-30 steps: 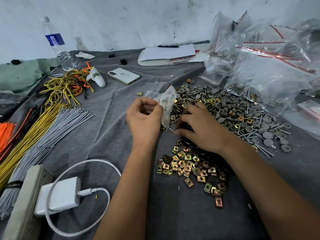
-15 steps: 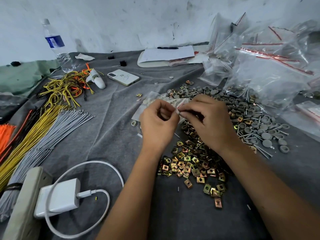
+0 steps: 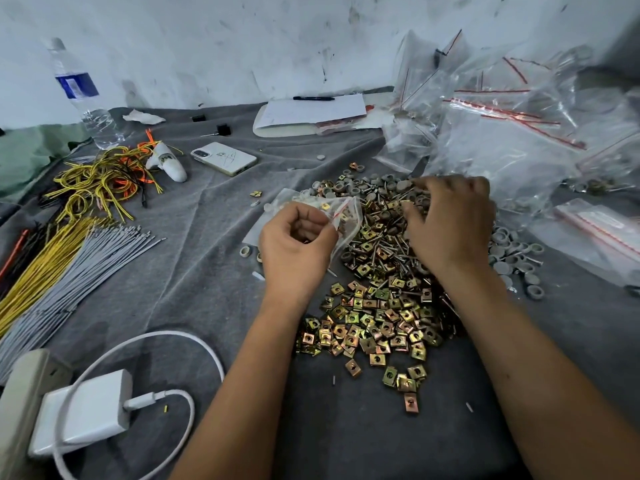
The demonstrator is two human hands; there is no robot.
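Near the middle of the grey cloth [image 3: 207, 265], the left hand [image 3: 298, 247] is holding a small clear zip bag [image 3: 346, 220], with thumb and curled fingers pinching it at the red-striped mouth. The bag is lying partly over the left edge of the pile of screws and grey caps [image 3: 381, 240]. Just to the right, the right hand [image 3: 450, 226] is resting on this pile with fingers bent and spread; I cannot tell if they are gripping anything. Nearer, square clip nuts [image 3: 374, 327] are lying scattered
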